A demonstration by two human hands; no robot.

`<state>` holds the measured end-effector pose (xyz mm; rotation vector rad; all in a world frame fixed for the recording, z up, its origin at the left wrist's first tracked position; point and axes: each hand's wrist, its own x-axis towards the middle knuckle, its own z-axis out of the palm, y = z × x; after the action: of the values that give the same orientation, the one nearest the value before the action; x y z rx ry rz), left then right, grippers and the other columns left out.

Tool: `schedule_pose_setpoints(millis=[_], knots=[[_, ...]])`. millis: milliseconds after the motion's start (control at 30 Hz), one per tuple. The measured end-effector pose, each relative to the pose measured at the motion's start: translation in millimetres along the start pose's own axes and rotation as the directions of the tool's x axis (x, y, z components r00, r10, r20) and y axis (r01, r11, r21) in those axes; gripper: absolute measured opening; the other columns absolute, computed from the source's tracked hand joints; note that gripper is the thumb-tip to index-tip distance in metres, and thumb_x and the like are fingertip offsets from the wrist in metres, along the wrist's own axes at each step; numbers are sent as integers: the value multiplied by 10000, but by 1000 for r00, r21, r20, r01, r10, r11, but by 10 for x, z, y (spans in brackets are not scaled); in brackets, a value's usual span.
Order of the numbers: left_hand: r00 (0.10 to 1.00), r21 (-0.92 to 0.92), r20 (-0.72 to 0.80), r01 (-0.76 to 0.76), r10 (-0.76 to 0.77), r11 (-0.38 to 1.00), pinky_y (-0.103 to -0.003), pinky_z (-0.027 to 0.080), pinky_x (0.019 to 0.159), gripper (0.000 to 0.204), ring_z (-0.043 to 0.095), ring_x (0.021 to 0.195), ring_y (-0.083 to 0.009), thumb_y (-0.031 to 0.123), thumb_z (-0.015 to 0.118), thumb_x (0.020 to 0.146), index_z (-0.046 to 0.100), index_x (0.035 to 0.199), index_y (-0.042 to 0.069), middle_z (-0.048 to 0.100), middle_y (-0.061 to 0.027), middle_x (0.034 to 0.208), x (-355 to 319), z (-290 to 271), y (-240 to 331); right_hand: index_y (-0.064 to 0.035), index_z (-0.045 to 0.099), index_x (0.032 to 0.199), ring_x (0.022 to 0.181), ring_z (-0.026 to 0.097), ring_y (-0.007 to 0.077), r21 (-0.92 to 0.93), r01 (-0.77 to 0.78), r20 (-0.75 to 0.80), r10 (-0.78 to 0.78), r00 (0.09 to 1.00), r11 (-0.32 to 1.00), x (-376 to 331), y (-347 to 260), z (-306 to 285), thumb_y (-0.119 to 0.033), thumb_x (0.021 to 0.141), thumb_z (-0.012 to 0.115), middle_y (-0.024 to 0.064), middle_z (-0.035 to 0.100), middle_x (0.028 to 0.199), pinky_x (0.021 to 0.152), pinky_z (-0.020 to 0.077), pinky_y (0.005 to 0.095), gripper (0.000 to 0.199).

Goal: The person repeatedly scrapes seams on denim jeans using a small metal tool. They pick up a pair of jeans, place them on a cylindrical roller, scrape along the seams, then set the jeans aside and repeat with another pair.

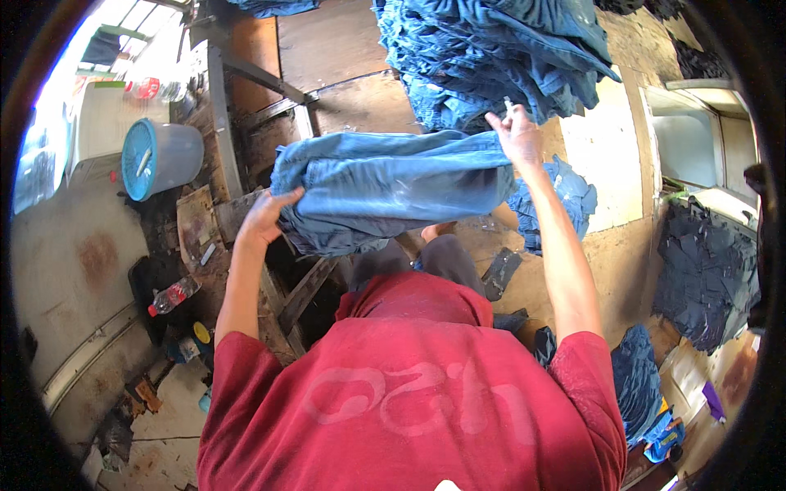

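A folded pair of blue jeans [401, 180] stretches across in front of me, above my knees. My left hand [268, 216] grips its left end, thumb on the front and the other fingers partly hidden behind the cloth. At the right end, my right hand [517, 139] is closed, with a small white stick-like thing [508, 104] poking up from its fingers. That hand lies against the upper right edge of the jeans; whether it also grips the cloth, I cannot tell. Just beyond it rises a tall pile of blue jeans [491, 57].
A smaller heap of denim [565, 200] lies right of the jeans. Dark cloth is stacked [708, 270] farther right. On the left are a metal frame [225, 123], a lidded plastic bucket [168, 157] and a red-capped bottle [174, 295]. Worn boards [336, 41] stretch ahead.
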<state>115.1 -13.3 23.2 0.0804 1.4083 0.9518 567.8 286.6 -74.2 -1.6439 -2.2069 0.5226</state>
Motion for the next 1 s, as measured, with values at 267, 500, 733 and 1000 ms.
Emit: schedule_pose_setpoints(millis=[267,500,733,1000], knots=[[469,994,-109,75,877,83,-498,445,1196,731,526,1431,-377,263,887,870,559,1479,26,515,-191,1579,-357,-327,365,-47,480,767,600,335,119,306,-132,-154,186,970,943,-977,-751,-660,-336,1045,741,-8,349,619,545,321,359,479],[604,760,650,-511,460,-402,-504,304,1298,501,391,1569,-301,209,643,1030,589,1528,219,448,-82,1685,33,85,251,-108,703,1148,893,761,325,415,308,196,-414,889,856,-1522,-2446,25,-508,806,879,108,773,984,765,604,442,554],[565,739,672,-480,478,-472,-473,280,1311,522,389,1569,-244,324,599,1055,540,1572,289,447,-37,1686,295,-181,90,-93,756,1093,804,730,334,403,354,105,-427,898,844,-1561,-2914,707,-291,841,856,121,756,895,728,587,446,336],[546,737,675,-539,497,-408,-477,290,1298,532,393,1563,-271,316,621,1041,556,1564,244,440,-40,1691,334,-177,119,-24,656,891,688,611,169,506,-318,-225,478,849,802,-1511,-1508,-234,-341,1008,778,40,672,755,677,511,389,359]])
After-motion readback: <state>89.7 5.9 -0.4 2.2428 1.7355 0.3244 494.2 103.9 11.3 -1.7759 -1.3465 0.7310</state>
